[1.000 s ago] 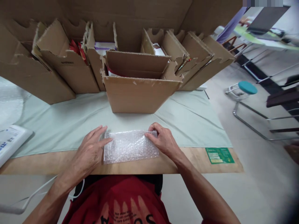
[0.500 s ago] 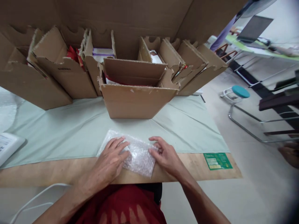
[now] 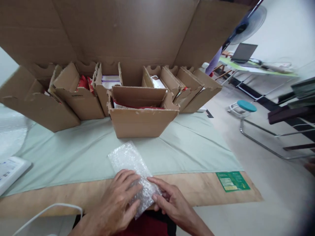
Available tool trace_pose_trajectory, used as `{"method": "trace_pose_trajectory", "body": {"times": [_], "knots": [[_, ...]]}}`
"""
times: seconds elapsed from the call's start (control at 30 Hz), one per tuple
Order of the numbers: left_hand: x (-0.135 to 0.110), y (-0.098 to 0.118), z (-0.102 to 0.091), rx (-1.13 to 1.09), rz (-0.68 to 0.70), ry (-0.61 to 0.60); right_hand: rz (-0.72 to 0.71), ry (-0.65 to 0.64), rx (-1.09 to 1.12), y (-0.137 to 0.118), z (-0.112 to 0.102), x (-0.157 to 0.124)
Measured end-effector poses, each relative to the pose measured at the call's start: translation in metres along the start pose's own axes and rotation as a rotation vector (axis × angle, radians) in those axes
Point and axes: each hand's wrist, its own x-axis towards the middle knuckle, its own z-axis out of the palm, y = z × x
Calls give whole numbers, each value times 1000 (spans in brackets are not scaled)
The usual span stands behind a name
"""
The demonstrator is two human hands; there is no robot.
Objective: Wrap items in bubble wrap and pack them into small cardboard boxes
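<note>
A bubble-wrap packet (image 3: 128, 162) lies slantwise on the table, its near end hanging over the wooden front edge (image 3: 61, 196). My left hand (image 3: 118, 205) lies flat on that near end with fingers stretched over the wrap. My right hand (image 3: 169, 201) touches the packet's right near corner, index finger and thumb pressed against the wrap. What is inside the wrap is hidden.
An open cardboard box (image 3: 142, 123) stands just behind the packet on a pale green cloth (image 3: 73, 150). A row of cardboard bins (image 3: 73, 98) backs it. A white device (image 3: 10, 170) lies at left, a green label (image 3: 232, 181) at right. A teal stool (image 3: 246, 106) stands beyond the table.
The bubble-wrap packet has been turned from lying crosswise to slanting toward me and pulled to the table's front edge. Both hands moved nearer to me and closer together. The view has tilted up.
</note>
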Motion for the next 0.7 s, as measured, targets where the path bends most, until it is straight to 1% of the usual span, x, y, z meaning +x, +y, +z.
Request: {"method": "trace_pose_trajectory", "body": {"times": [0.07,0.1,0.2,0.27,0.3,0.37,0.43,0.5,0.53,0.6,0.7], "knots": [[-4,5,-1,-33,-31,-50,-64,-44,-123,-4,-9,-7],[-7,5,-2,-38,-49,-63,-114,-33,-215,-5,-14,-10],[-14,2,-1,-48,-83,-92,-347,115,-610,-3,-24,-14],[-16,0,-1,-60,-88,-99,-516,180,-877,-2,-25,-10],[-17,-1,-1,-64,-90,-99,-590,176,-975,-2,-23,-6],[-16,-2,0,-73,-91,-92,-712,136,-1083,-3,-16,3],[-15,-4,-1,-87,-85,-89,-824,111,-1095,-5,-8,13],[-16,-5,-2,-109,-79,-66,-900,118,-1024,-6,-1,22],[-17,-5,-4,-123,-78,-45,-915,124,-967,-5,1,25],[-21,-3,-8,-144,-77,8,-896,126,-863,-4,6,29],[-27,7,-15,-118,-53,60,-827,93,-828,-3,10,31]]}}
